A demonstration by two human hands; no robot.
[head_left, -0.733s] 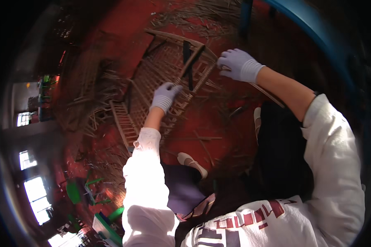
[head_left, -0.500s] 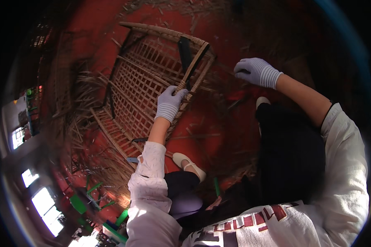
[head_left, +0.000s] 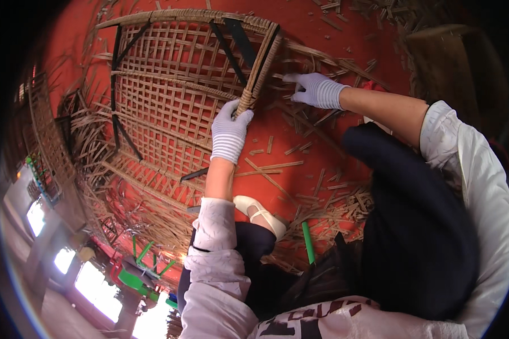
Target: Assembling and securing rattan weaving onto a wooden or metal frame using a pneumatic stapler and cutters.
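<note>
A large woven rattan frame [head_left: 169, 90] with an open lattice and black metal bars [head_left: 240, 42] stands tilted in front of me. My left hand [head_left: 230, 133], in a pale striped glove, is closed around the wrapped rattan edge at its near right corner. To the right of that corner, my right hand [head_left: 318, 91], in a matching glove, reaches toward the frame. Its fingers are apart, with the tips close to loose rattan strips [head_left: 311, 56]; I make out no firm hold on anything.
Cut rattan pieces [head_left: 345, 209] litter the red floor [head_left: 333, 152]. More loose strips [head_left: 90, 135] pile up at the left, near another woven piece [head_left: 48, 124]. Green-framed seats [head_left: 133, 279] stand at lower left. A brown block-like object [head_left: 444, 62] is at far right.
The frame appears further left and higher, with my left hand still on its edge. My right hand has moved left, nearer the frame's corner, and its fingers have spread.
</note>
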